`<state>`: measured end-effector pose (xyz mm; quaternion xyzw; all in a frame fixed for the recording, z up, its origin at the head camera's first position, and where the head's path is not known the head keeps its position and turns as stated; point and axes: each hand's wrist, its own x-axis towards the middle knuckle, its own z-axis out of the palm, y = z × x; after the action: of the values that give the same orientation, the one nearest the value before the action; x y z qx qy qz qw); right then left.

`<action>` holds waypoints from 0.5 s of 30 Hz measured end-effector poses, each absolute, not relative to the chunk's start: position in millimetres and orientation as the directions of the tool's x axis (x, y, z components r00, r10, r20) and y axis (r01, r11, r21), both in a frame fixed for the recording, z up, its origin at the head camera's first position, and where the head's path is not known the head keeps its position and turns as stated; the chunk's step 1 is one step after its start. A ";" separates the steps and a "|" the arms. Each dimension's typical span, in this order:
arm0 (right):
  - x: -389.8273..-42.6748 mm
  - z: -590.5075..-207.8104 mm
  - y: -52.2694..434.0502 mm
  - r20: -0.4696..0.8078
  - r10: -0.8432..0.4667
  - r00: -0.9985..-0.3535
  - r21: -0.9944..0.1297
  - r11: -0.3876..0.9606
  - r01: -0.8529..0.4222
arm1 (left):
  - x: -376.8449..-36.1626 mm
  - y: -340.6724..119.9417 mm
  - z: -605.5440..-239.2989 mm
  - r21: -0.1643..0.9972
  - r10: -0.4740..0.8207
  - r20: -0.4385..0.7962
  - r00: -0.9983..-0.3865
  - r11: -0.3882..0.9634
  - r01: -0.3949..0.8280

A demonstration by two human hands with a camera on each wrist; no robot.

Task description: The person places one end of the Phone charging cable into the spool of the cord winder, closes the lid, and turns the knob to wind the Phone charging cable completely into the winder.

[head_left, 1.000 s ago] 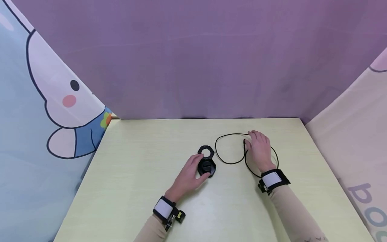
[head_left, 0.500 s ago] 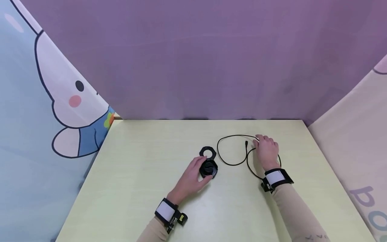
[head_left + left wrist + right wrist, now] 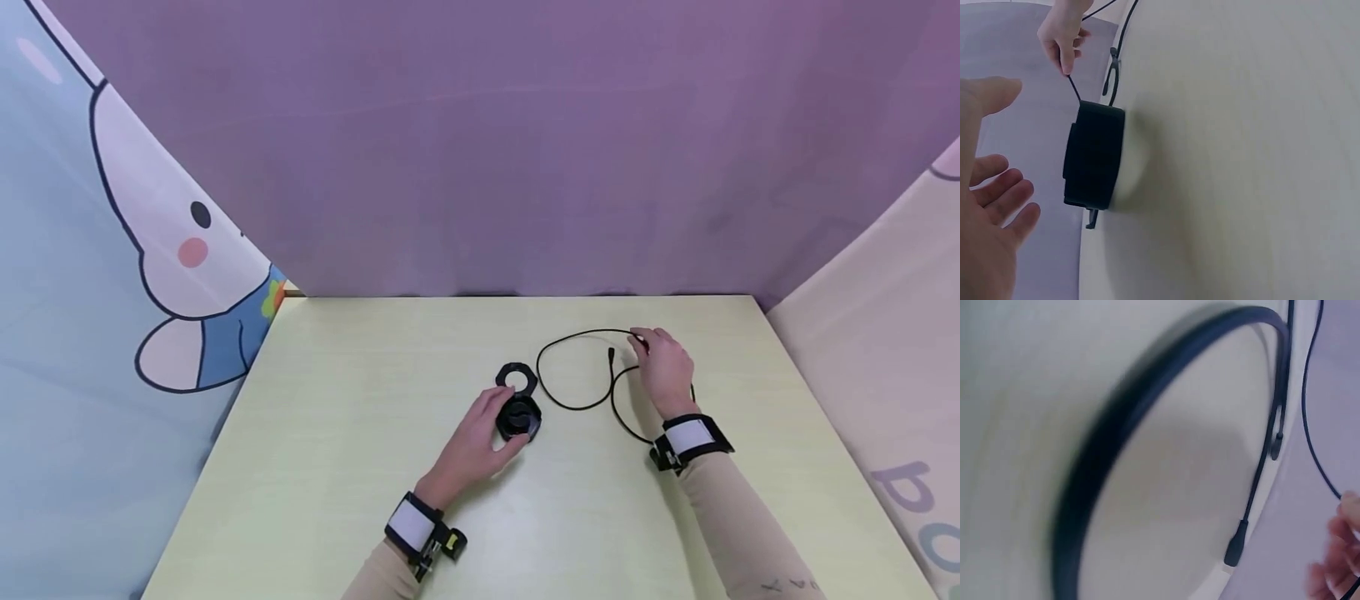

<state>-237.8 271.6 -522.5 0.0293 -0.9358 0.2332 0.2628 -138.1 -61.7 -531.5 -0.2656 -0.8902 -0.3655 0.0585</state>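
A round black device (image 3: 519, 418) lies mid-table with a black ring (image 3: 516, 377) just beyond it. My left hand (image 3: 497, 422) cups the device's left side with fingers spread; the left wrist view shows a gap between the left hand (image 3: 1004, 144) and the device (image 3: 1094, 156). A thin black cable (image 3: 573, 406) loops to the right, its plug end (image 3: 611, 356) lying free. My right hand (image 3: 643, 342) pinches the cable's far loop; that pinch also shows in the left wrist view (image 3: 1066, 61). The right wrist view shows the blurred cable (image 3: 1147, 419) close up.
The pale yellow table (image 3: 337, 467) is hemmed in by a purple curtain (image 3: 480, 150) at the back, a cartoon-print cloth (image 3: 112, 250) on the left and a pale cloth (image 3: 885, 333) on the right.
My right hand slid rightward off the plug end and now pinches the cable's far loop. The left hand stayed beside the device.
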 end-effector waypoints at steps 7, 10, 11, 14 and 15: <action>-234.0 -504.9 266.6 0.625 0.028 -0.780 -0.424 0.852 -0.309 | -141.7 -61.0 -520.5 0.622 0.429 0.349 -0.833 0.559 0.548; -230.4 -487.7 260.5 0.684 0.009 -0.729 -0.404 0.837 -0.369 | -143.9 -60.5 -511.6 0.616 0.422 0.398 -0.815 0.535 0.578; -229.3 -481.1 258.0 0.702 0.006 -0.712 -0.400 0.831 -0.387 | -144.5 -60.2 -508.1 0.612 0.419 0.413 -0.809 0.530 0.587; -226.0 -461.7 249.9 0.757 -0.002 -0.653 -0.375 0.818 -0.437 | -145.9 -59.3 -497.1 0.592 0.409 0.471 -0.781 0.510 0.624; -224.9 -456.0 247.1 0.772 0.002 -0.635 -0.371 0.813 -0.449 | -146.1 -58.8 -493.4 0.586 0.404 0.492 -0.771 0.502 0.636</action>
<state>-224.9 247.1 -456.0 0.1299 -0.8608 0.2768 0.4069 -146.1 -58.8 -493.4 -0.3045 -0.8539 -0.3956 0.1469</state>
